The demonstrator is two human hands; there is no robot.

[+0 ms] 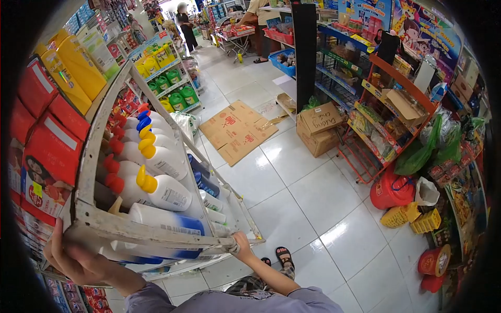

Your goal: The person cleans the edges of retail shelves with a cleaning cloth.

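A white metal shelf rack point(172, 236) with worn, rusty edges stands tilted across my view. My left hand point(78, 261) grips its upper corner, close to some red packs point(49, 161); part of that hand is blurred. At the rack's lower front edge, my right hand point(242, 247) is closed round the frame. White pump bottles point(166, 193) with yellow, red and blue tops crowd the shelf. A large white and blue bottle point(167, 219) lies nearest to me. Dark blue containers point(206, 182) sit on a level below.
Flattened cardboard point(237, 130) lies on the tiled floor ahead. Cardboard boxes point(318, 128) stand beside a red wheeled display rack point(386, 115). A red bucket point(391, 190) and yellow baskets point(412, 216) line the right. People stand in the background.
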